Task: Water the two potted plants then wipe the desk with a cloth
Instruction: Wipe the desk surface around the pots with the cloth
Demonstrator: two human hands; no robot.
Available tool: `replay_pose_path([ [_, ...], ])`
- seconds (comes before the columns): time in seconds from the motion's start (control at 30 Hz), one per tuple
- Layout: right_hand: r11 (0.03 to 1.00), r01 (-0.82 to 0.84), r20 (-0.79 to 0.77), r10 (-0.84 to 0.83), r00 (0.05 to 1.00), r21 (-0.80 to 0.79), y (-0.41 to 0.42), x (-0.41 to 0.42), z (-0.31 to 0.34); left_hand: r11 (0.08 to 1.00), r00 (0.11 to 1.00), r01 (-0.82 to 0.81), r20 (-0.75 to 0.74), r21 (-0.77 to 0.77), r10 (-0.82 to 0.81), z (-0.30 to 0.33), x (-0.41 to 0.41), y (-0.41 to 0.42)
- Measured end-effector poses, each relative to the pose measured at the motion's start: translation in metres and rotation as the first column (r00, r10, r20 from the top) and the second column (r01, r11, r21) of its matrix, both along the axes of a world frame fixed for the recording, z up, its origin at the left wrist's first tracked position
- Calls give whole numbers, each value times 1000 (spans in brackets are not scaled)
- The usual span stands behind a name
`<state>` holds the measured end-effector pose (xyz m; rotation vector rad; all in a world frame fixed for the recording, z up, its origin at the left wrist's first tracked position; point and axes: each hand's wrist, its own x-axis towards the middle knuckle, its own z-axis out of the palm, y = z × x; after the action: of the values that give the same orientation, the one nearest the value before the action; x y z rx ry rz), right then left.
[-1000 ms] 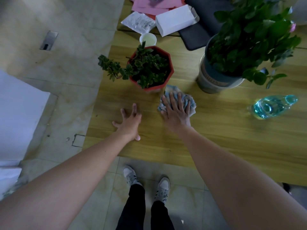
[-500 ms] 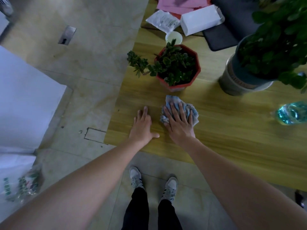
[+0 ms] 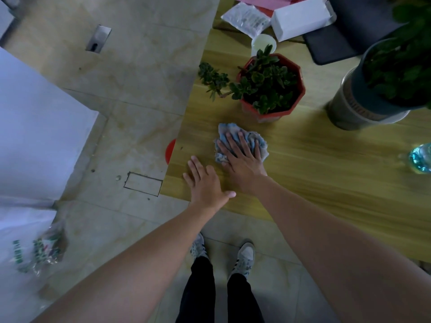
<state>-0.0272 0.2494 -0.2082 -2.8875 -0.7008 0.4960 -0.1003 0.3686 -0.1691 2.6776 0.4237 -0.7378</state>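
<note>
Blue cloth (image 3: 242, 142) under our flat right hand (image 3: 241, 163) has slid toward nine o'clock; our left hand (image 3: 206, 183) stays flat on the wooden desk (image 3: 326, 173) over pale floor tiles (image 3: 144, 66).

A crumpled blue-grey cloth (image 3: 242, 142) lies on the wooden desk (image 3: 326, 171), just in front of a red angular pot (image 3: 271, 113) of succulents. A leafy plant in a dark round pot (image 3: 359, 106) stands at right.

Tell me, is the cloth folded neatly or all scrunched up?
Scrunched up: the cloth bunches in lumpy wrinkles under the right hand, pressed flat on the desk.
</note>
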Motion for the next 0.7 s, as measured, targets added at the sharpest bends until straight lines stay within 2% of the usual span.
replay_pose_path([
  [0.13,997,-78,-64,79,995,6,18,13,7,997,992,-51,-111,63,58,7,6,-3],
  [0.33,978,-209,-168,205,964,-4,49,30,17,971,936,-225,-257,82,238,9,15,1],
  [0.6,948,-317,-156,313,937,-3,91,43,10,967,908,-243,-332,83,256,6,22,1],
  [0.7,933,-359,-167,352,921,-14,106,48,16,950,893,-300,-328,83,310,12,23,-4],
])
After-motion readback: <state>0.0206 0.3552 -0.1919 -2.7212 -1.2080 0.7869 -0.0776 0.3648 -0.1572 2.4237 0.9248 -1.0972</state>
